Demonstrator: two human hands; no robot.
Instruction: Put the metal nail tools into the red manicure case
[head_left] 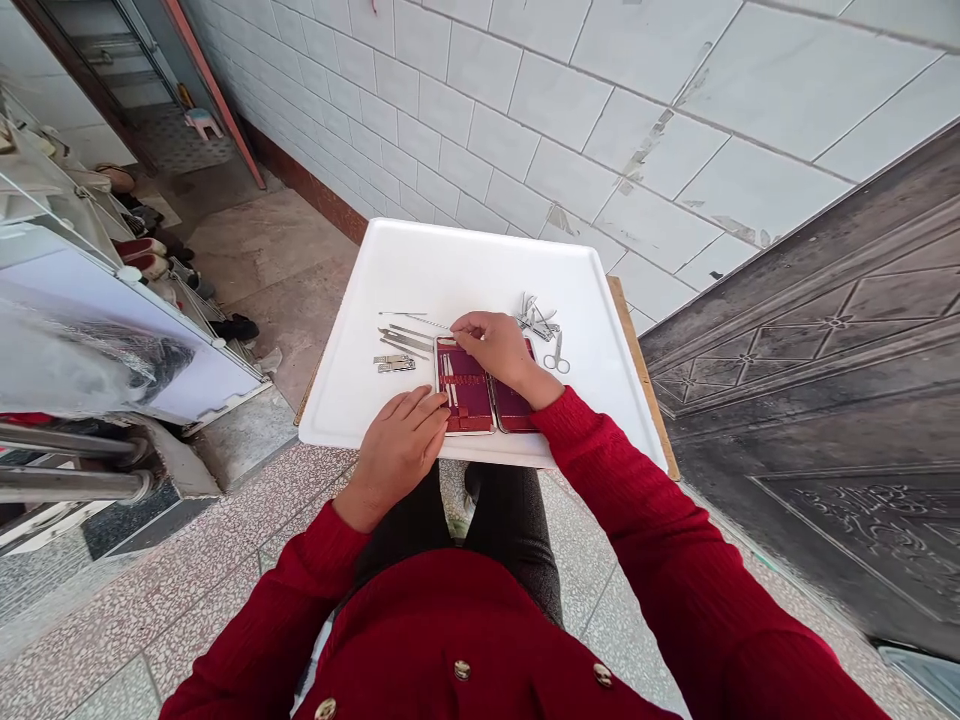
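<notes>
A manicure case (pixel 466 405) with a dark red lining lies unfolded on a white tray-like tabletop (pixel 457 262). Two slim metal tools (pixel 450 370) sit under the loops of its left half. My right hand (pixel 495 345) is over the case's upper part, thumb and fingertips pinched on a thin metal tool with a twisted shaft (pixel 429 322), which points left. My left hand (pixel 401 435) rests flat at the case's left edge, fingers stretched out and touching it. Left of the case are nail clippers (pixel 395 364) and several slim metal tools (pixel 405 340).
Small scissors (pixel 557 356) and a cluster of metal clippers (pixel 536 316) lie right of the case. A tiled wall (pixel 480 110) rises behind the table. A dark carved door (pixel 817 330) is at the right, and a shelf with shoes (pixel 146 260) at the left.
</notes>
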